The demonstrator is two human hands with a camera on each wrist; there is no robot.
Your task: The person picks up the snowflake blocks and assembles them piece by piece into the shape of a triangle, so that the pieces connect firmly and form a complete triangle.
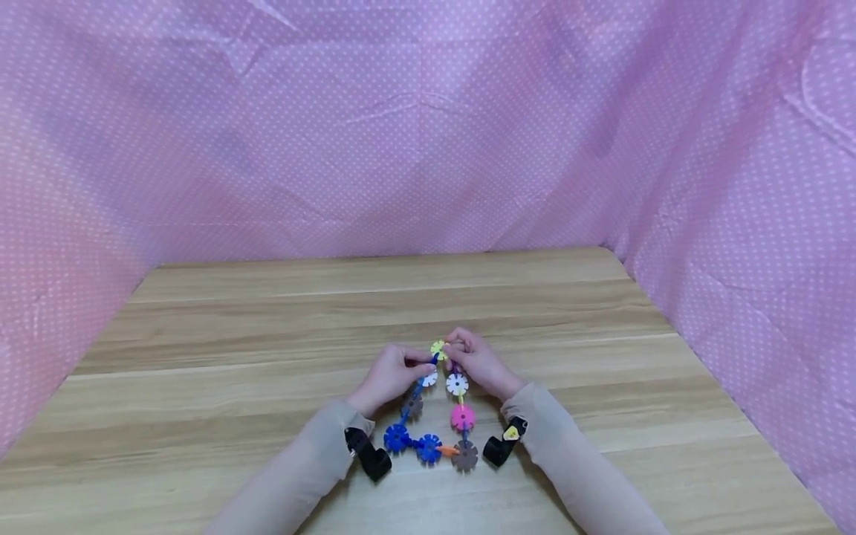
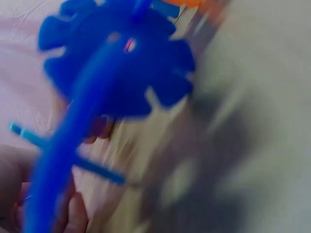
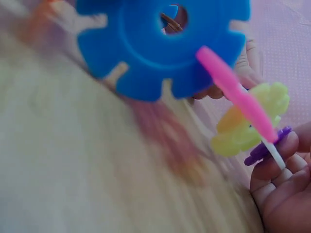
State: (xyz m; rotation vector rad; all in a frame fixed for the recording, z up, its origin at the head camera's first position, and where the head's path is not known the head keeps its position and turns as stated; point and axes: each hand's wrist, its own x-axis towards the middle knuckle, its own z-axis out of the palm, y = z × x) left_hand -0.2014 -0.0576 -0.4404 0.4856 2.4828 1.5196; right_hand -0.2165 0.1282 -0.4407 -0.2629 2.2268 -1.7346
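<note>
A chain of notched plastic snowflake discs [image 1: 462, 417] in many colours hangs between both hands, bent into a rough triangle. My left hand [image 1: 390, 375] pinches its left side near the top, beside a white disc [image 1: 430, 379] and a dark blue one. At the peak a yellow disc [image 1: 438, 350] faces the head camera. My right hand [image 1: 480, 365] grips the upper right side; in the right wrist view its fingers hold a purple disc [image 3: 267, 146] edge-on. A big blue disc [image 2: 121, 63] fills the left wrist view, partly hiding the left fingers [image 2: 75, 213].
Under the hands lies a wood-grain table [image 1: 267, 319]. Pink dotted cloth [image 1: 374, 148] stands behind it and along its sides. Each wrist wears a black strap with a camera [image 1: 368, 453]. The chain's lower row has blue, orange and grey discs [image 1: 465, 456].
</note>
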